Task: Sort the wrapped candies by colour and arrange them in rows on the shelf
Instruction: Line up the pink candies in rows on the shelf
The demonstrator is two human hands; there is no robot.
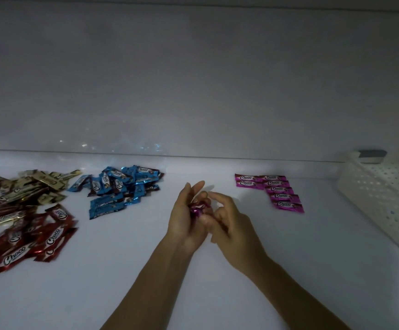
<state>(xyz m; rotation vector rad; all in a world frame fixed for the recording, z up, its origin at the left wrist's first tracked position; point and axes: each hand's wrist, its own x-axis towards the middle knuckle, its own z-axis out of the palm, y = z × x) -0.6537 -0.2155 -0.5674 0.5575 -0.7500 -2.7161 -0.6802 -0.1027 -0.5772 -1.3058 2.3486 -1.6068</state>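
Pink candies [198, 209] are seen in the head view at frame centre, bunched above the shelf [217, 277]. They are cupped in the left hand [184, 220] and pinched in the narrow grip of the right hand [232, 222]. Their long axis cannot be told. One should be drawn off singly and laid below the pink rows [277, 192], long axis left-right and logo upward, as is done there.

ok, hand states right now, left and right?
Left hand: holding a bunch of pink foil-wrapped candies.
Right hand: fingers curled at the same bunch; whether it pinches one cannot be told.
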